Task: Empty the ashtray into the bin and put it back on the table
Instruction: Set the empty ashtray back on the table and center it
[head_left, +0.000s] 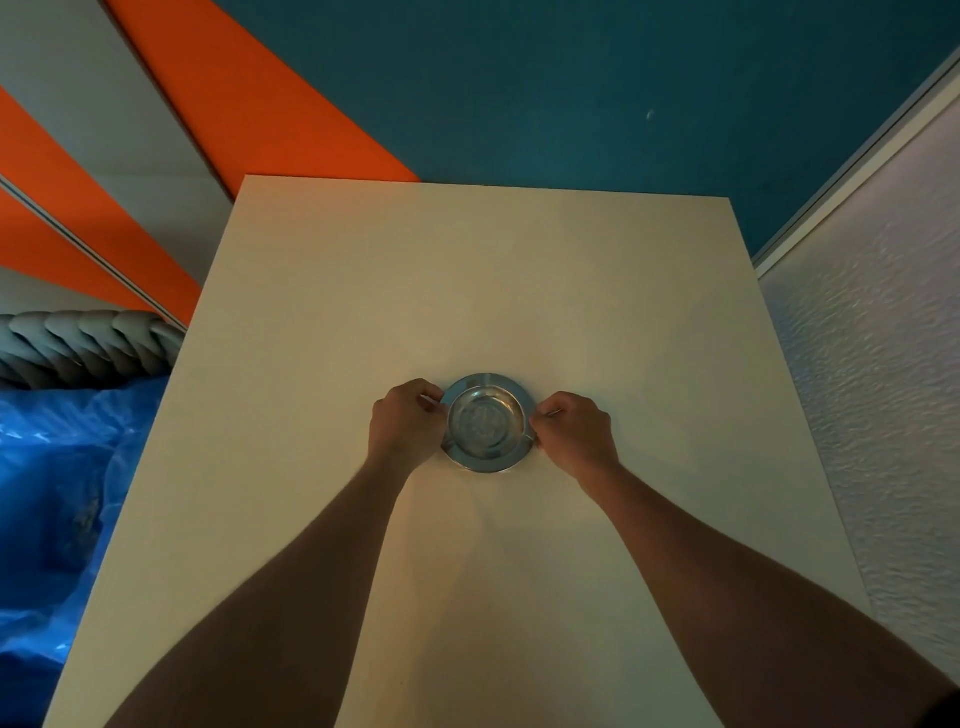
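Note:
A round metal ashtray (487, 423) with a wide flat rim sits near the middle of the beige table (467, 270). Its bowl looks shiny and I see no ash or butts in it. My left hand (405, 422) pinches the ashtray's left rim with its fingertips. My right hand (574, 429) pinches the right rim the same way. The ashtray appears to rest on the tabletop or just above it; I cannot tell which. A bin with a blue plastic liner (52, 493) stands at the table's left side, below its edge.
A grey braided cushion roll (83, 343) lies behind the bin. A white textured wall (872, 389) runs close along the table's right edge. Beyond the far edge is a teal wall (571, 88) and, to the left, orange and grey panels (249, 104).

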